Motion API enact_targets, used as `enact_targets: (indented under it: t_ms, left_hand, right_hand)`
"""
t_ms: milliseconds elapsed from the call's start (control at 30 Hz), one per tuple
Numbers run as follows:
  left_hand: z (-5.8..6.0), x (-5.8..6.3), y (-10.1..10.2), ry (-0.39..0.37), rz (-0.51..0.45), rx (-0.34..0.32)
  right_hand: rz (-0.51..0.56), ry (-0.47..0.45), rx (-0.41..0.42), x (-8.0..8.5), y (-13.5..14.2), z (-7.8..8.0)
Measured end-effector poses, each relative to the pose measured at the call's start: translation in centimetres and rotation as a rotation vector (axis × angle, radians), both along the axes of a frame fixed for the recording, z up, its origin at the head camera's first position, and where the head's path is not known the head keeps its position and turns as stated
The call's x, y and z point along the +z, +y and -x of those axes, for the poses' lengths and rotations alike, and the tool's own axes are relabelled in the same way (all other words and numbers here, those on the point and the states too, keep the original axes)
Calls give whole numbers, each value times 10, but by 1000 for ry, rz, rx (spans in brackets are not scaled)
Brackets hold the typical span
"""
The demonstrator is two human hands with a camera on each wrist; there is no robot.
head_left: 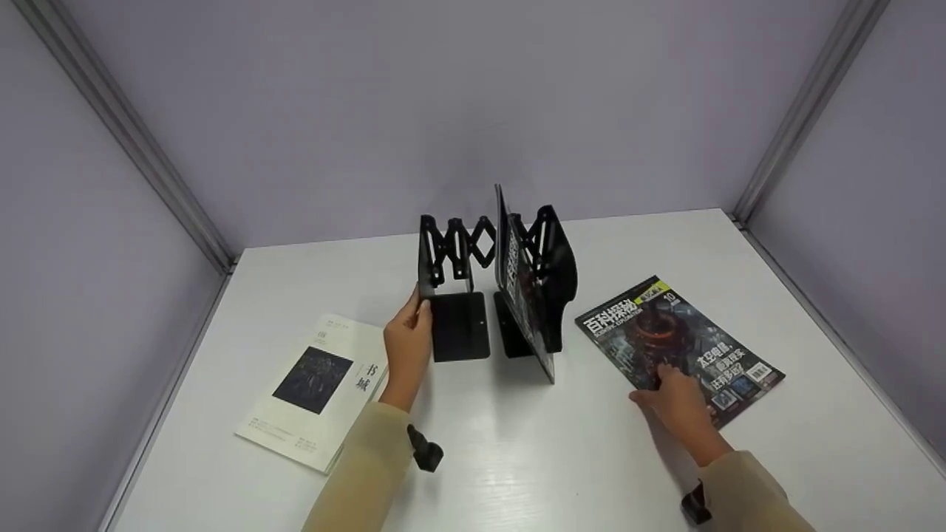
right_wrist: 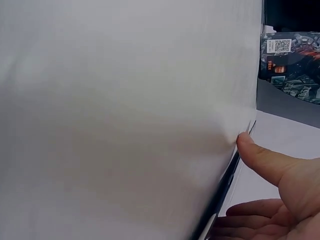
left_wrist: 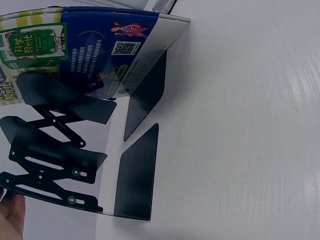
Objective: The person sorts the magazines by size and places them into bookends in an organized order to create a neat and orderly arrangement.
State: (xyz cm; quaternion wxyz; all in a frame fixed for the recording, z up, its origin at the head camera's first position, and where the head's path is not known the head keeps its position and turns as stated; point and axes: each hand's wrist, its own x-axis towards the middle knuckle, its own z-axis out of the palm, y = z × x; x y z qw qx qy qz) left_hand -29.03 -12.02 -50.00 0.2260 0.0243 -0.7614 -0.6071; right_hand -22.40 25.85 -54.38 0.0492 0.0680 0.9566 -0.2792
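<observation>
A black expandable book stand (head_left: pixel 460 325) with crisscross metal links stands at the table's back middle. My left hand (head_left: pixel 410 340) grips its left end panel, with the thumb on the near side; only part of that hand (left_wrist: pixel 14 217) enters the left wrist view. One magazine (head_left: pixel 526 295) leans upright in the stand's right half, its blue and yellow back (left_wrist: pixel 95 50) showing in the left wrist view. On the right, my right hand (head_left: pixel 678 403) is over a dark-covered magazine (head_left: pixel 628 347) lying flat, fingers extended and thumb tip (right_wrist: pixel 245 140) right at its edge.
A cream-covered book (head_left: pixel 325 384) lies flat on the left, next to my left forearm. The white table (head_left: pixel 502 473) is bounded by a pale back wall (head_left: pixel 473 111) and side walls. A small black device is strapped to each wrist.
</observation>
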Motion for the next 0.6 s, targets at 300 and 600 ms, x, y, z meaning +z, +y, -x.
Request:
enact_targets:
  t_ms: [300, 600]
  left_hand:
    - [1, 1, 0, -15, -2, 6]
    - [-4, 3, 0, -14, -1, -20]
  right_hand:
    - [-51, -2, 14, 3, -1, 0]
    - [-138, 80, 71, 2, 0, 0]
